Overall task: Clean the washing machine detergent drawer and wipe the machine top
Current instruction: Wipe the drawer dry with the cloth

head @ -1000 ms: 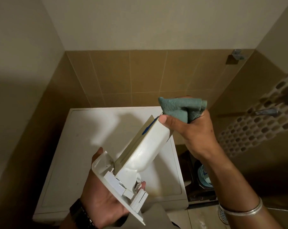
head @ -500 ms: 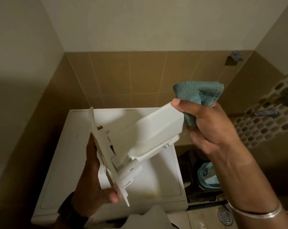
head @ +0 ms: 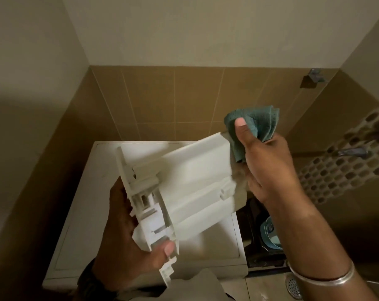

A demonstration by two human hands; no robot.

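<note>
Detergent drawer [head: 197, 181] removed from the washing machine [head: 86, 213] and held in the air above its top. Over the preceding second the drawer has been rotated: one second ago it was tipped steeply with its front panel lowest, in the left palm, whereas its broad underside is now turned toward the camera and the front panel stands nearly on edge at the left. The green cloth [head: 252, 127] has been kept at the drawer's far end throughout. This is judged to be a turn made to bring an unwiped face within reach, so drawer cleaning is taken as under way and the machine top as not yet wiped.

The left hand [head: 127, 242] is clamped on the front panel, the thumb pressed over its lower edge. The right hand [head: 269, 166] is closed on the folded cloth, which is pinched under the thumb and held against the drawer's rear corner; whether the fingers behind also support the drawer cannot be told.

The drawer is seen as white moulded plastic, ribbed lengthwise on its underside, with clips and slots clustered behind the panel. No residue can be made out on the faces shown; the compartments are hidden. A metal bangle [head: 323, 276] is worn on the right wrist.
</note>
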